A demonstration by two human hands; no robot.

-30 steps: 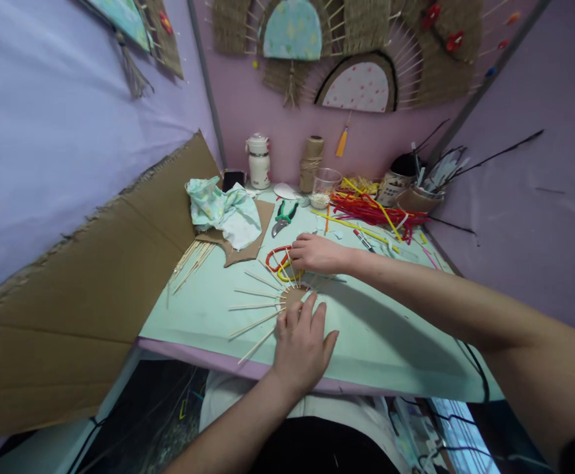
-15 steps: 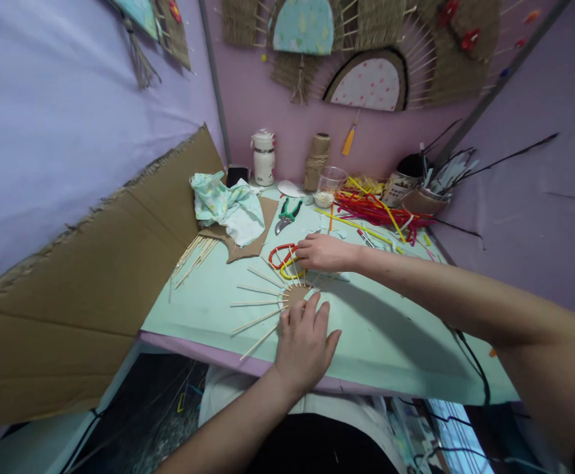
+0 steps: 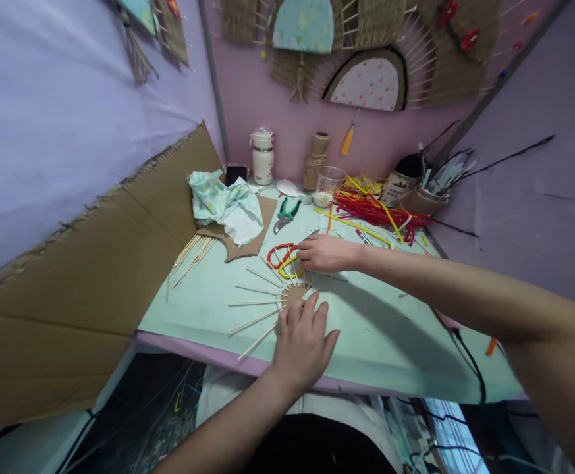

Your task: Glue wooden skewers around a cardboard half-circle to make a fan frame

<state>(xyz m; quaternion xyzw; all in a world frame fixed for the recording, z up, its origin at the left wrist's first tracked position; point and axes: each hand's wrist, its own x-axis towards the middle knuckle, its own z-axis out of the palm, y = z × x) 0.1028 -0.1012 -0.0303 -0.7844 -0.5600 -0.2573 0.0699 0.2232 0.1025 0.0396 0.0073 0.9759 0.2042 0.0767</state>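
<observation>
A small cardboard piece (image 3: 294, 293) lies on the table, with several thin wooden sticks (image 3: 253, 304) fanning out from its edge. My left hand (image 3: 303, 336) rests flat on this piece, fingers spread, covering its near side. Beyond it, the bent fingers of my right hand (image 3: 327, 253) are closed on the upper part of one stick that points away from me; the fingertips are partly hidden. Right beside those fingers, under the sticks, lie scissors with a red and a yellow handle loop (image 3: 281, 255).
Cloth (image 3: 228, 205) lies on a cardboard offcut (image 3: 250, 251), near loose sticks (image 3: 191, 258). Green-handled pruning shears (image 3: 286, 216), a bottle (image 3: 263, 158), twine (image 3: 315, 163), a plastic cup (image 3: 327, 185) and red pipe cleaners (image 3: 376, 209) stand or lie behind. A large cardboard sheet (image 3: 94, 276) leans left.
The view has shifted slightly. Both hands keep nearly the same places, the left on the cardboard piece and the right at the stick.
</observation>
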